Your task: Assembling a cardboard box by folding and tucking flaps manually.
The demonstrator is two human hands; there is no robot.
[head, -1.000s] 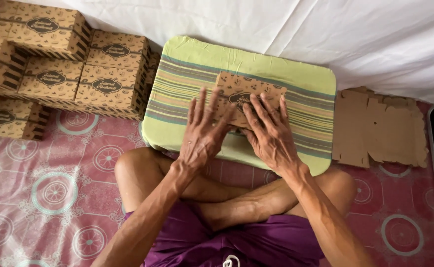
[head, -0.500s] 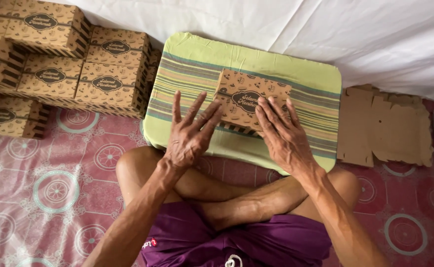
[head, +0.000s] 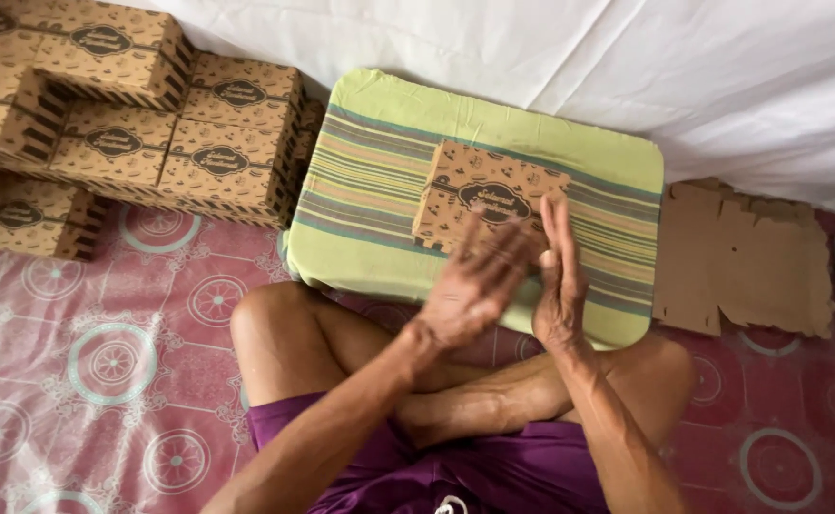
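A: Status, L to R?

B: Far L: stack of folded brown printed cardboard boxes [head: 141,124], several high, on the pink patterned floor mat [head: 103,362], against the white sheet [head: 531,48] behind.

A: Centre?

B: Green striped rectangular cushion [head: 379,181] on the mat, just in front of the crossed legs. On it, approx. centre-right: one flat brown printed cardboard box [head: 484,190], lying flat, near edge partly hidden by the hands.

A: Hands?

B: Left hand [head: 470,286]: raised over the cushion's near edge, fingers spread, blurred; grip fully open, holds nothing. Contact w/ the box: cannot tell. Right hand [head: 558,286]: just beside the left, turned edge-on, fingers straight and together, tips over the box's near-right corner; grip open, nothing held.

A: Hands touching each other?

B: Very close; contact cannot be confirmed.

A: Far R?

B: Flat unfolded plain brown cardboard blanks [head: 750,257] on the mat, just beside the cushion's R edge, well apart from both hands.
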